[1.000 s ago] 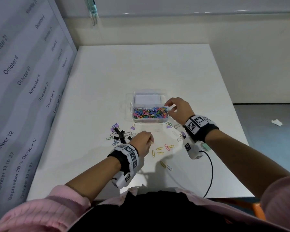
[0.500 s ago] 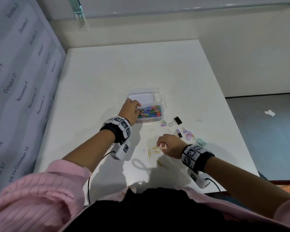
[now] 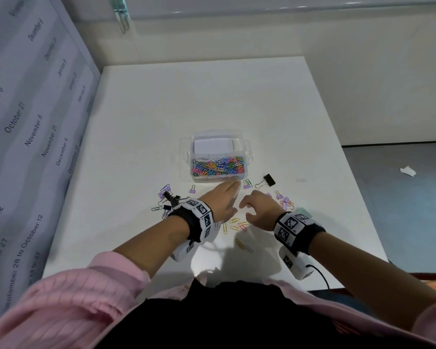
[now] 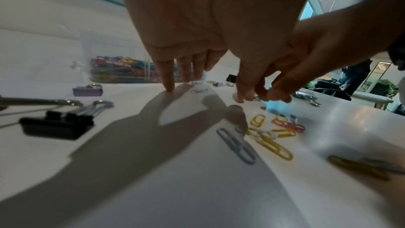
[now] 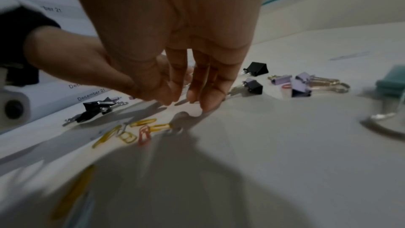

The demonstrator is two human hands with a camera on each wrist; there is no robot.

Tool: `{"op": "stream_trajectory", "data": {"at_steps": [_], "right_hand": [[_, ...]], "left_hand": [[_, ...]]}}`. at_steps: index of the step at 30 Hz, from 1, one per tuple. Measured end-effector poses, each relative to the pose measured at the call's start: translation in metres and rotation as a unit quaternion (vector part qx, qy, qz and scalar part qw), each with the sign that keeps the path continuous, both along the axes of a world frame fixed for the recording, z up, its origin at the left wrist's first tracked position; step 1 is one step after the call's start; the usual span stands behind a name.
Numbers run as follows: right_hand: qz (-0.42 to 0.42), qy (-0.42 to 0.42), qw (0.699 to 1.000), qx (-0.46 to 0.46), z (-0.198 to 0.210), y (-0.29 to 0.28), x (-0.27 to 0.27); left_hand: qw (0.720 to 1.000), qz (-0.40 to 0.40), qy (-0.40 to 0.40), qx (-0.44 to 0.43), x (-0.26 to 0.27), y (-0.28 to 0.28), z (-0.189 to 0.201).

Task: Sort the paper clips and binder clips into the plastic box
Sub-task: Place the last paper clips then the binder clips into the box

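reaching down side by side, the left hand and the right hand both work the bench just short of the plastic box, which lies straight ahead of the left fingertips and a little ahead and to the left of the right hand. the left hand is spread nearly flat, fingers straight, the index fingertip touching the bench with nothing held that i can make out; a small pale clip lies just beyond those fingers. the right hand is loosely curled, thumb and fingers drawn together at the surface, and whether they have a clip between them i cannot tell. the loose paper clips, thin bent wire coated yellow and pink, lie flat just behind and between the two hands, their long axes pointing every way; the right hand looks the nearer, so a short draw back towards the wrist should reach them. a black binder clip, folded sheet with wire handles, sits ahead and to the right of the right hand, lilac binder clips just to its right. the box is clear, thin-walled, its near compartment full of coloured clips.
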State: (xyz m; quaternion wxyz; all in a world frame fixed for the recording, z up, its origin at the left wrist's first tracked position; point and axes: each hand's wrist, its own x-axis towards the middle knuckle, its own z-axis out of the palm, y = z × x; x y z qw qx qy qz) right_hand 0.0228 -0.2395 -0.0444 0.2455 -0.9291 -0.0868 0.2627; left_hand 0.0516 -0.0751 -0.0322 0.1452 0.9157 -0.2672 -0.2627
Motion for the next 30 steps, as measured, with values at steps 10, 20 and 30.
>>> {"op": "stream_trajectory", "data": {"at_steps": [10, 20, 30], "right_hand": [[-0.045, -0.018, 0.997, -0.063, 0.006, -0.012, 0.028], [-0.009, -0.058, 0.998, -0.01, -0.003, -0.031, -0.007], [0.067, -0.037, 0.995, 0.072, -0.008, -0.015, -0.028]], "left_hand": [[0.999, 0.015, -0.04, 0.003, -0.012, 0.018, -0.014], [0.995, 0.069, 0.039, -0.064, -0.034, 0.035, -0.015], [0.989, 0.09, 0.091, -0.074, -0.045, 0.032, -0.013]]}}
